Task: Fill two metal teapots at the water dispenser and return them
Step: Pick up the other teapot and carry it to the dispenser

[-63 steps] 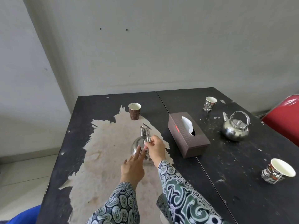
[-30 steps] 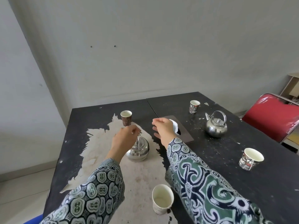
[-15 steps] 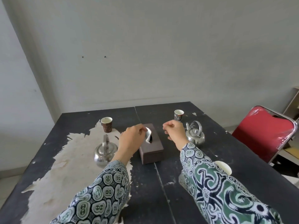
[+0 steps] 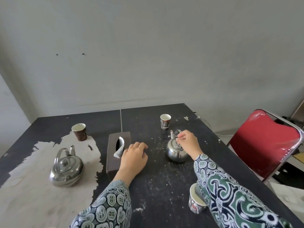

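The far paper cup [image 4: 165,121] reads "COFFEE" near its base, last letters cut off; print on the other cups is too small to read.

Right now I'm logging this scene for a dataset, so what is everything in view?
Teapots: 2, silver metal; left teapot on the worn patch, right teapot on the dark half.
Paper cups: 3; brown cup far left, black cup far middle, near cup partly behind the sleeve.
Tissue box: 1, brown, centre.
Table: black, peeling.
Chair: 1, red, right.
Left hand: beside the box, empty.
Right hand: at the right teapot's handle.
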